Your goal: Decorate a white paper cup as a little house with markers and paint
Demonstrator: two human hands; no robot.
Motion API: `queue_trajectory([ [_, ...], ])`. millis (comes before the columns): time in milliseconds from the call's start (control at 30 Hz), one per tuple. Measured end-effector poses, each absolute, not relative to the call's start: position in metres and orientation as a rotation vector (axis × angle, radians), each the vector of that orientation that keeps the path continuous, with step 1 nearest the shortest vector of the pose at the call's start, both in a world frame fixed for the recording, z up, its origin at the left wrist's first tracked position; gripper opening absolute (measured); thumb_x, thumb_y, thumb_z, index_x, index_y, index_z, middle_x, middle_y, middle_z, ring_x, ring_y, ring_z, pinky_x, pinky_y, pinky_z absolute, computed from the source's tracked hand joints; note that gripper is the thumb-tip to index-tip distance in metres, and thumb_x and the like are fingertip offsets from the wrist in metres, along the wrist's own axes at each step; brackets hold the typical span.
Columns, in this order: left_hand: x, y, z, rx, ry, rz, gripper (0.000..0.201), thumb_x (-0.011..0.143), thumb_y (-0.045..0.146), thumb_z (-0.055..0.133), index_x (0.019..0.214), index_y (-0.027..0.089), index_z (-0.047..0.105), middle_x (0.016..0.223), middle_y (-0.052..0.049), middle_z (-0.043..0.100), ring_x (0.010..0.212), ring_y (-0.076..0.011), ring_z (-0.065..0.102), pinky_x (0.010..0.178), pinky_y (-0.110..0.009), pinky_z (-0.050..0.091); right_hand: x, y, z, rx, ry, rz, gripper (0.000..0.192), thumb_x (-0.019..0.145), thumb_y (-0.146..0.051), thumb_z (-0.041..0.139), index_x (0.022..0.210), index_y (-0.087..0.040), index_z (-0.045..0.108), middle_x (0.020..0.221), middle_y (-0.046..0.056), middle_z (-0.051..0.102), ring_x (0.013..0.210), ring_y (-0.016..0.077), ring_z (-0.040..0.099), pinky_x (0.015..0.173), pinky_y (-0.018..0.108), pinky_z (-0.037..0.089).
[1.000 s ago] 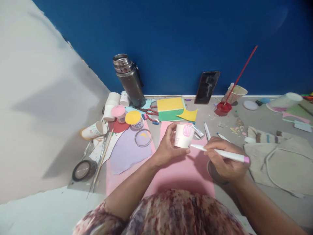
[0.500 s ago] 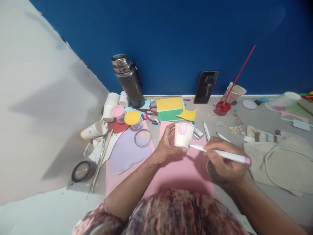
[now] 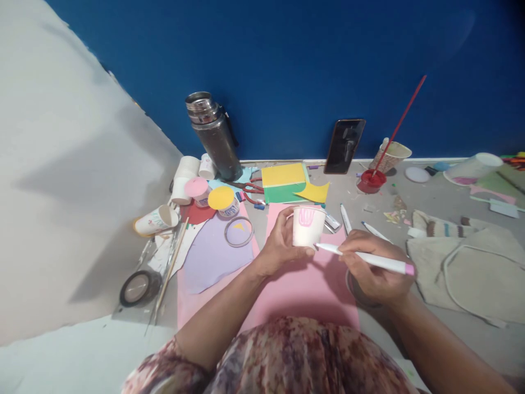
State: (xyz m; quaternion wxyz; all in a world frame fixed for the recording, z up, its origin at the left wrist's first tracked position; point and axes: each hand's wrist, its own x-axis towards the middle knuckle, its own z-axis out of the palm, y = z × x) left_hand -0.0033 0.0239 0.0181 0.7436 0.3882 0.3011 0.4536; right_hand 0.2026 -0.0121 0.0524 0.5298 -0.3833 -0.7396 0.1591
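My left hand (image 3: 283, 245) is closed round a white paper cup (image 3: 307, 232), thumb along its lower edge. Pink marker strokes show near the cup's upper edge, on the side facing me. Between the fingers of my right hand (image 3: 377, 268) is a white felt-tip pen (image 3: 383, 262) with a pink end. Its tip is at the cup's lower right edge; whether it touches I cannot tell. Beneath both hands lies pink paper (image 3: 303, 290). Behind the cup are a metal sharpener-like piece (image 3: 331, 221) and another white pen (image 3: 345, 219).
A steel flask (image 3: 215, 139) and a phone (image 3: 345, 146) stand by the blue wall. Left are lidded paper cups (image 3: 223, 200), a tape roll (image 3: 135, 288) and a brush (image 3: 172, 268). Scissors (image 3: 252, 189) lie behind. A red pot (image 3: 371, 181) and a cloth bag (image 3: 484, 273) are at right.
My right hand and the pen have shifted slightly left, bringing the pen tip closer along the cup's lower edge. My left hand holds the cup almost unmoved.
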Motion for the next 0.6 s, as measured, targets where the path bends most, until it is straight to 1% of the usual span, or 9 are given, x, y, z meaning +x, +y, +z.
queue_trajectory([
  [100, -0.0032, 0.0240, 0.0179, 0.841, 0.658, 0.990, 0.102, 0.055, 0.027, 0.104, 0.138, 0.030, 0.044, 0.133, -0.012, 0.065, 0.127, -0.0339, 0.062, 0.099, -0.043, 0.053, 0.2031, -0.0119, 0.0519, -0.911, -1.759, 0.394, 0.016, 0.088, -0.008, 0.066, 0.085, -0.023, 0.072, 0.072, 0.000, 0.074, 0.062, 0.0166, 0.069, 0.065, 0.031, 0.056],
  [200, -0.0033, 0.0244, 0.0179, 0.829, 0.651, 0.985, 0.102, 0.056, 0.025, 0.103, 0.138, 0.030, 0.044, 0.138, -0.013, 0.063, 0.132, -0.0354, 0.060, 0.098, -0.042, 0.053, 0.2033, -0.0118, 0.0508, -0.916, -1.755, 0.409, 0.016, 0.088, -0.008, 0.066, 0.085, -0.023, 0.071, 0.072, -0.001, 0.073, 0.063, 0.0155, 0.069, 0.065, 0.030, 0.055],
  [300, -0.0036, 0.0247, 0.0182, 0.821, 0.648, 0.985, 0.101, 0.056, 0.023, 0.102, 0.138, 0.029, 0.044, 0.144, -0.014, 0.059, 0.137, -0.0368, 0.057, 0.097, -0.041, 0.054, 0.2034, -0.0120, 0.0500, -0.906, -1.745, 0.407, 0.016, 0.087, -0.008, 0.067, 0.085, -0.023, 0.072, 0.072, 0.000, 0.074, 0.062, 0.0163, 0.069, 0.064, 0.031, 0.056],
  [400, -0.0034, 0.0245, 0.0186, 0.824, 0.655, 0.976, 0.100, 0.056, 0.023, 0.102, 0.138, 0.029, 0.044, 0.143, -0.014, 0.060, 0.136, -0.0376, 0.058, 0.095, -0.041, 0.054, 0.2032, -0.0122, 0.0507, -0.918, -1.740, 0.391, 0.016, 0.087, -0.009, 0.067, 0.084, -0.023, 0.073, 0.072, 0.000, 0.075, 0.062, 0.0176, 0.070, 0.066, 0.033, 0.057],
  [467, -0.0031, 0.0242, 0.0188, 0.822, 0.657, 0.976, 0.100, 0.056, 0.023, 0.102, 0.138, 0.029, 0.045, 0.143, -0.014, 0.061, 0.136, -0.0377, 0.058, 0.096, -0.042, 0.054, 0.2027, -0.0122, 0.0519, -0.929, -1.745, 0.381, 0.015, 0.087, -0.010, 0.067, 0.083, -0.023, 0.073, 0.071, 0.001, 0.075, 0.061, 0.0180, 0.069, 0.065, 0.034, 0.058],
  [600, -0.0021, 0.0238, 0.0193, 0.821, 0.653, 0.977, 0.100, 0.056, 0.024, 0.103, 0.138, 0.030, 0.046, 0.149, -0.014, 0.058, 0.139, -0.0375, 0.056, 0.100, -0.042, 0.053, 0.2012, -0.0116, 0.0540, -0.924, -1.752, 0.369, 0.014, 0.088, -0.011, 0.067, 0.083, -0.023, 0.073, 0.070, 0.001, 0.075, 0.060, 0.0174, 0.070, 0.061, 0.032, 0.057],
])
